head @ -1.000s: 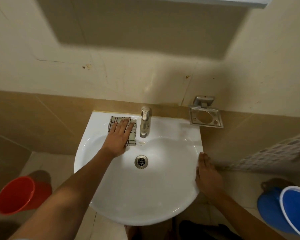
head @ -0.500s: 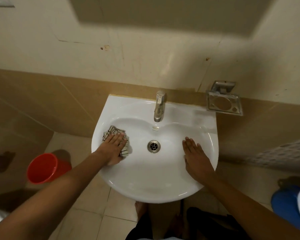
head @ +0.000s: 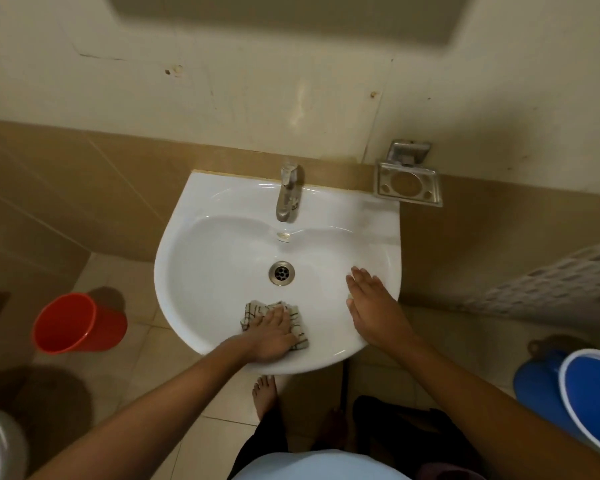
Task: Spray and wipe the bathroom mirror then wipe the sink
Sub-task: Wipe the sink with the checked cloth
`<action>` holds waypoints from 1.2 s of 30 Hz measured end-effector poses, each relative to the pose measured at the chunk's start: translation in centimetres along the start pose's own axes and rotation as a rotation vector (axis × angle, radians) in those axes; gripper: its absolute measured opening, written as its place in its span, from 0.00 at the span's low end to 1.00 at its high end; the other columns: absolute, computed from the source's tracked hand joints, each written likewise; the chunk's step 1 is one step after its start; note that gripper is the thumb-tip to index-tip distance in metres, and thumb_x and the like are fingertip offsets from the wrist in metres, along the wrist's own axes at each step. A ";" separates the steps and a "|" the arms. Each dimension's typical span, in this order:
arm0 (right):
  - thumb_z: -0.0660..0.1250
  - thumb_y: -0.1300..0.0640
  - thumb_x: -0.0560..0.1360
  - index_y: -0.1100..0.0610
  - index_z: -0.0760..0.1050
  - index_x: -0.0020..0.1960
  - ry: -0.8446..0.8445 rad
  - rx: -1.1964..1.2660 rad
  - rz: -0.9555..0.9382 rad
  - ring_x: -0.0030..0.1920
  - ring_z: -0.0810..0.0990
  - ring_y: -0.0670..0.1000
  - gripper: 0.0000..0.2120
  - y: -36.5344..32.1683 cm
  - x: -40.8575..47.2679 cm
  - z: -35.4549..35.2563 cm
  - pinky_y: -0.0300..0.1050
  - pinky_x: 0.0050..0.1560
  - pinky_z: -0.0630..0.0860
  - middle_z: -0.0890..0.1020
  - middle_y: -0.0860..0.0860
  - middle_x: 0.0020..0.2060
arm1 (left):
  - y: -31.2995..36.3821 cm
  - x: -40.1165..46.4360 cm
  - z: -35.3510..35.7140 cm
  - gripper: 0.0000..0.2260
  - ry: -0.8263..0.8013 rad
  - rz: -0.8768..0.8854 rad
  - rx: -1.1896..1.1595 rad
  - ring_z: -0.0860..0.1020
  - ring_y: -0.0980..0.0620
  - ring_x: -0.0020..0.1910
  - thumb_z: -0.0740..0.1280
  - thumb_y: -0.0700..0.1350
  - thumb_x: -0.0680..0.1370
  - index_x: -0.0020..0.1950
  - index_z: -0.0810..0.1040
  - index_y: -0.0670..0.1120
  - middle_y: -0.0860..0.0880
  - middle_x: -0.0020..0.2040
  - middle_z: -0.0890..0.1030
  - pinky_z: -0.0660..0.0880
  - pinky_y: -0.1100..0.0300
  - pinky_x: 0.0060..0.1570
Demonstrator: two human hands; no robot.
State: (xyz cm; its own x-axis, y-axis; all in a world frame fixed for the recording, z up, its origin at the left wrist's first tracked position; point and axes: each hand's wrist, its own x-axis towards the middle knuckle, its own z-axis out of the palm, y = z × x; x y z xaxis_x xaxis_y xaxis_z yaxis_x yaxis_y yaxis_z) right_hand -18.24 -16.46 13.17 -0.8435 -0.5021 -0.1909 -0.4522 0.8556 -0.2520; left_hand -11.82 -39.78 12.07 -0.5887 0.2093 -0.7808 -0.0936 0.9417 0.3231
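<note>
Left hand [head: 274, 332] presses checked cloth [head: 297, 325] flat on sink [head: 222, 237] front inner wall; unwiped basin lies rightward. Right hand [head: 371, 299] open, fingers straight, resting on right slope.

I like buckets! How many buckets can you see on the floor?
2: a red bucket left of the sink, a blue bucket at the right edge, partly cut off. Others may be out of view.

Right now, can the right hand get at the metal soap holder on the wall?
Probably yes. The right hand lies flat on the sink rim and holds nothing, and the metal soap holder hangs just beyond that same right edge with nothing between them.
</note>
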 end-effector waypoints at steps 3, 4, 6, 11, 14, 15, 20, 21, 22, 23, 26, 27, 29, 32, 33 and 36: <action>0.51 0.58 0.83 0.62 0.55 0.78 0.037 0.017 -0.033 0.79 0.51 0.55 0.24 0.3 -0.6 -0.2 0.45 0.75 0.40 0.54 0.58 0.78 | 4.6 2.1 0.4 0.31 0.030 0.065 -0.168 0.35 0.48 0.79 0.45 0.56 0.84 0.79 0.35 0.44 0.45 0.80 0.35 0.37 0.46 0.77; 0.52 0.59 0.83 0.62 0.55 0.78 0.043 0.023 -0.041 0.79 0.51 0.55 0.24 0.5 -0.7 -0.3 0.45 0.74 0.40 0.54 0.58 0.78 | 6.2 2.6 0.4 0.31 0.058 0.089 -0.215 0.35 0.48 0.79 0.46 0.57 0.84 0.79 0.36 0.44 0.45 0.80 0.35 0.37 0.46 0.77; 0.54 0.61 0.82 0.62 0.54 0.78 0.044 0.039 -0.045 0.79 0.49 0.55 0.26 0.9 -0.8 -0.5 0.43 0.75 0.39 0.53 0.58 0.79 | 8.5 3.6 0.2 0.31 0.120 0.112 -0.283 0.35 0.49 0.79 0.47 0.57 0.84 0.80 0.36 0.44 0.45 0.80 0.36 0.37 0.47 0.76; 0.54 0.62 0.81 0.62 0.52 0.78 0.052 0.034 -0.074 0.79 0.48 0.54 0.27 1.3 -1.3 -0.7 0.43 0.75 0.38 0.52 0.58 0.79 | 7.0 4.0 0.6 0.30 0.166 0.130 -0.219 0.38 0.50 0.79 0.47 0.58 0.84 0.80 0.40 0.48 0.47 0.81 0.39 0.37 0.46 0.76; 0.53 0.63 0.82 0.62 0.54 0.78 0.061 0.038 -0.082 0.79 0.50 0.54 0.26 1.4 -1.5 -0.5 0.45 0.76 0.40 0.53 0.58 0.78 | 2.9 2.8 1.4 0.29 0.175 0.043 -0.128 0.37 0.46 0.79 0.46 0.60 0.83 0.81 0.44 0.51 0.46 0.81 0.39 0.36 0.45 0.75; 0.53 0.63 0.82 0.62 0.54 0.78 0.059 0.041 -0.084 0.79 0.50 0.54 0.25 1.4 -1.6 -0.4 0.45 0.76 0.41 0.54 0.58 0.78 | 1.2 2.2 1.6 0.30 0.184 -0.001 -0.087 0.36 0.45 0.79 0.45 0.62 0.82 0.81 0.44 0.52 0.45 0.81 0.39 0.35 0.45 0.75; 0.52 0.63 0.82 0.62 0.54 0.78 0.049 0.049 -0.099 0.79 0.49 0.54 0.25 1.6 -1.6 -0.4 0.45 0.76 0.40 0.53 0.57 0.79 | -2.4 -0.3 0.9 0.44 0.183 -0.171 -0.051 0.41 0.44 0.80 0.50 0.71 0.77 0.81 0.40 0.44 0.43 0.81 0.44 0.38 0.47 0.76; 0.52 0.63 0.82 0.62 0.54 0.78 0.048 0.055 -0.097 0.79 0.49 0.54 0.25 1.6 -1.6 -0.5 0.44 0.76 0.40 0.53 0.57 0.79 | -1.9 -0.1 0.6 0.48 0.144 -0.192 -0.072 0.40 0.44 0.80 0.50 0.75 0.74 0.80 0.39 0.43 0.43 0.81 0.43 0.38 0.46 0.76; 0.52 0.64 0.82 0.62 0.54 0.78 0.053 0.064 -0.092 0.79 0.49 0.54 0.25 1.6 -1.7 -0.5 0.43 0.76 0.40 0.53 0.57 0.79 | -1.1 0.4 0.4 0.53 0.108 -0.197 -0.094 0.39 0.43 0.80 0.50 0.79 0.70 0.80 0.38 0.44 0.43 0.81 0.41 0.37 0.45 0.76; 0.53 0.64 0.82 0.61 0.54 0.78 0.064 0.076 -0.086 0.79 0.49 0.53 0.25 1.7 -1.6 -0.5 0.42 0.76 0.39 0.53 0.57 0.79 | 0.1 0.9 0.3 0.57 0.085 -0.186 -0.100 0.38 0.43 0.79 0.49 0.81 0.66 0.80 0.37 0.44 0.43 0.81 0.39 0.36 0.44 0.76; 0.53 0.65 0.81 0.61 0.54 0.78 0.089 0.115 -0.079 0.79 0.49 0.52 0.26 1.9 -1.8 -0.8 0.39 0.74 0.37 0.53 0.56 0.79 | 4.4 3.1 0.6 0.52 0.074 -0.118 -0.158 0.35 0.41 0.78 0.50 0.77 0.71 0.79 0.34 0.43 0.41 0.80 0.36 0.35 0.43 0.75; 0.53 0.65 0.81 0.61 0.54 0.78 0.098 0.133 -0.075 0.79 0.49 0.52 0.26 1.9 -1.9 -0.9 0.38 0.74 0.37 0.54 0.56 0.79 | 5.9 3.8 0.6 0.50 0.086 -0.108 -0.195 0.35 0.40 0.78 0.50 0.74 0.74 0.79 0.33 0.42 0.41 0.80 0.36 0.36 0.44 0.75; 0.53 0.65 0.81 0.61 0.55 0.78 0.113 0.187 -0.038 0.79 0.50 0.50 0.25 2.1 -2.0 -1.1 0.40 0.76 0.42 0.54 0.55 0.79 | 8.9 5.2 0.3 0.48 0.130 -0.130 -0.278 0.35 0.40 0.78 0.49 0.73 0.76 0.78 0.32 0.40 0.39 0.79 0.35 0.37 0.43 0.76; 0.54 0.65 0.81 0.59 0.56 0.78 0.121 0.271 0.028 0.79 0.51 0.48 0.26 2.3 -2.1 -1.5 0.43 0.77 0.51 0.56 0.53 0.79 | 12.5 7.4 -1.4 0.46 0.144 -0.222 -0.485 0.33 0.39 0.77 0.49 0.69 0.79 0.76 0.30 0.38 0.38 0.78 0.32 0.36 0.42 0.76; 0.53 0.65 0.81 0.59 0.56 0.78 0.124 0.290 0.044 0.78 0.52 0.48 0.26 2.4 -2.0 -1.7 0.43 0.77 0.53 0.56 0.53 0.78 | 13.7 8.1 -2.2 0.44 0.149 -0.248 -0.565 0.33 0.39 0.77 0.49 0.67 0.80 0.77 0.30 0.38 0.38 0.78 0.32 0.36 0.42 0.76; 0.53 0.64 0.81 0.59 0.57 0.78 0.165 0.345 0.095 0.78 0.56 0.48 0.25 2.3 -1.9 -2.4 0.47 0.77 0.57 0.59 0.53 0.78 | 16.4 9.2 -4.8 0.40 0.227 -0.261 -0.870 0.37 0.41 0.79 0.52 0.62 0.81 0.78 0.34 0.39 0.40 0.79 0.35 0.40 0.41 0.77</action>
State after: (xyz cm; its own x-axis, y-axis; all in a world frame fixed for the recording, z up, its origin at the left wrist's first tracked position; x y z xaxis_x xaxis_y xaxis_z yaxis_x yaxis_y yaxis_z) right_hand -18.40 -13.22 15.18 -0.9248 -0.3719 -0.0805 -0.2700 0.7905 -0.5498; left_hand -22.61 -23.65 12.75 -0.5980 -0.1238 -0.7919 -0.7593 0.4040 0.5102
